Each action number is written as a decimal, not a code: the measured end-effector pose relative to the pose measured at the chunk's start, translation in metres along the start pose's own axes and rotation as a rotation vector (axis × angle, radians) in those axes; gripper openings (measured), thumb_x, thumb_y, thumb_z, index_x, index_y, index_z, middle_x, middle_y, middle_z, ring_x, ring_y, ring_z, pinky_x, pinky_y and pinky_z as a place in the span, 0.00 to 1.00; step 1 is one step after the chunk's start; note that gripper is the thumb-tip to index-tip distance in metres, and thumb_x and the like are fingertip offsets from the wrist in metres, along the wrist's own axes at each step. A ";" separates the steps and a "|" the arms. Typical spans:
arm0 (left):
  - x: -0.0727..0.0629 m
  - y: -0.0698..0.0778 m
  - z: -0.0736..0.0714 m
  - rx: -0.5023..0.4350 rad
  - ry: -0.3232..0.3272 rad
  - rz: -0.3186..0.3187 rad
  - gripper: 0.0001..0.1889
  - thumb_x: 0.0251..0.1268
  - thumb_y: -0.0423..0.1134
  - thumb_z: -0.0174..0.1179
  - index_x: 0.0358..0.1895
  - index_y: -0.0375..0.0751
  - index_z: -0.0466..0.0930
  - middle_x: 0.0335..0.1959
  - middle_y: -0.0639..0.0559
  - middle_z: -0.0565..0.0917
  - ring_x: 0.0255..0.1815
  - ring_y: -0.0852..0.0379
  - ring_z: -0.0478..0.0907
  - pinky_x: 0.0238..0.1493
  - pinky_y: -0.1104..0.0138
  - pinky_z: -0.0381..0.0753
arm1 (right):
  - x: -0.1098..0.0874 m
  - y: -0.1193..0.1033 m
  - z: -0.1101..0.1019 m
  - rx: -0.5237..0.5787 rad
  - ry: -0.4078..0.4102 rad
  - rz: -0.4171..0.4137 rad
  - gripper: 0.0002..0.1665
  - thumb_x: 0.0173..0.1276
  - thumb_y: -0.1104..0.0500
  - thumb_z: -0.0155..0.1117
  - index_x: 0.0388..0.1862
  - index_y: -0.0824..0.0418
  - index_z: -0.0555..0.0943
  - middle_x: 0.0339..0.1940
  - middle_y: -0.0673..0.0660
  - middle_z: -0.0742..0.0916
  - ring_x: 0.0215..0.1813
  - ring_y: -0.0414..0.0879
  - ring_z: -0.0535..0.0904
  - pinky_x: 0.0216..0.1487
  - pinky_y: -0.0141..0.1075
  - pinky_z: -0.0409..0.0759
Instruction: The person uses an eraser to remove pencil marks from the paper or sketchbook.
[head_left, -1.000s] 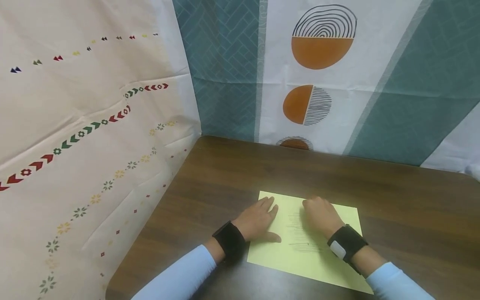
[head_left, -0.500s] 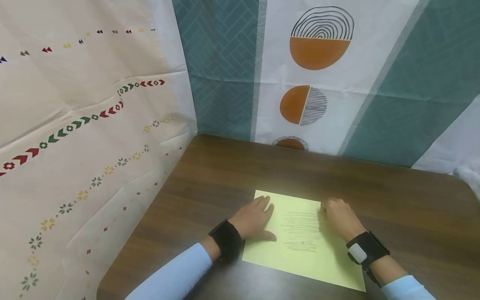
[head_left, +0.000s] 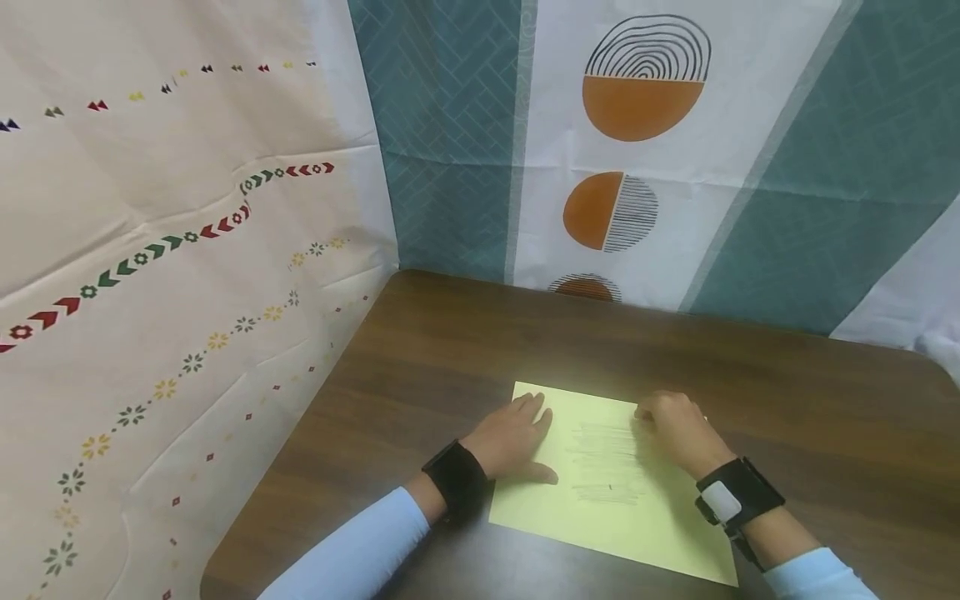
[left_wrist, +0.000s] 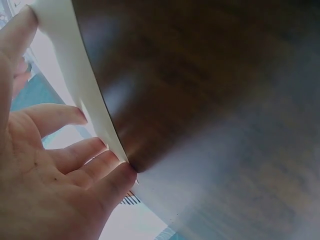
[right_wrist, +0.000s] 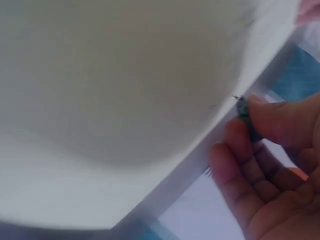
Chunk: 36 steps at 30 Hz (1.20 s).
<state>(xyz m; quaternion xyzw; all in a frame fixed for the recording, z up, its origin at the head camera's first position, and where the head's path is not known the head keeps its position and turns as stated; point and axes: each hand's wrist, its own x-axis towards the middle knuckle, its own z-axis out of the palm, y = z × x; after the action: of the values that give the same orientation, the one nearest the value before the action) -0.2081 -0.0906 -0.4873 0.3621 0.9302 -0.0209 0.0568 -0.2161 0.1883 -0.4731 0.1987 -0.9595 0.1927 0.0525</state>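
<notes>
A pale yellow sheet of paper bears rows of faint dark horizontal strokes in its middle. My left hand rests on its left side with the fingers and thumb spread; the left wrist view shows the fingertips at the sheet's edge. At the right end of the topmost strokes, near the far edge, is my right hand, fingers curled. In the right wrist view its thumb and forefinger pinch a small, short dark stub, with dark specks at its tip against the paper. From the head view the hand hides this stub.
The sheet lies at a slant on a brown wooden table. A cream patterned cloth hangs along the left side, and a teal and white curtain behind the far edge. Both wrists wear black bands.
My right hand has moved to the right across the sheet, uncovering the right ends of the strokes, then shifted very little. The left hand has stayed put on the paper.
</notes>
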 end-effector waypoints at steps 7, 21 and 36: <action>0.000 0.001 0.002 0.024 0.010 0.016 0.50 0.60 0.74 0.57 0.73 0.36 0.69 0.75 0.36 0.64 0.76 0.43 0.60 0.75 0.61 0.59 | 0.015 -0.027 0.005 0.083 0.043 -0.072 0.10 0.53 0.78 0.72 0.31 0.66 0.88 0.28 0.52 0.84 0.33 0.48 0.82 0.36 0.44 0.83; -0.001 0.006 0.000 0.033 0.017 0.027 0.49 0.61 0.74 0.56 0.73 0.37 0.69 0.75 0.36 0.64 0.76 0.43 0.60 0.75 0.61 0.57 | 0.039 -0.059 0.033 0.114 -0.090 -0.154 0.11 0.53 0.77 0.72 0.29 0.63 0.86 0.27 0.50 0.83 0.32 0.45 0.80 0.37 0.42 0.83; -0.007 0.001 -0.005 0.008 0.008 0.005 0.49 0.61 0.72 0.58 0.74 0.36 0.67 0.76 0.36 0.63 0.77 0.44 0.58 0.76 0.61 0.56 | 0.042 -0.065 0.047 -0.148 -0.110 -0.213 0.11 0.48 0.77 0.69 0.23 0.63 0.82 0.22 0.53 0.76 0.23 0.44 0.71 0.25 0.39 0.74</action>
<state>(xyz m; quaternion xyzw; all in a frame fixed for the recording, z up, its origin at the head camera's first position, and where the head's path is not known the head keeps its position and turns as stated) -0.2028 -0.0944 -0.4812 0.3649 0.9293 -0.0232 0.0515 -0.2297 0.0999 -0.4860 0.3051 -0.9460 0.1036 0.0342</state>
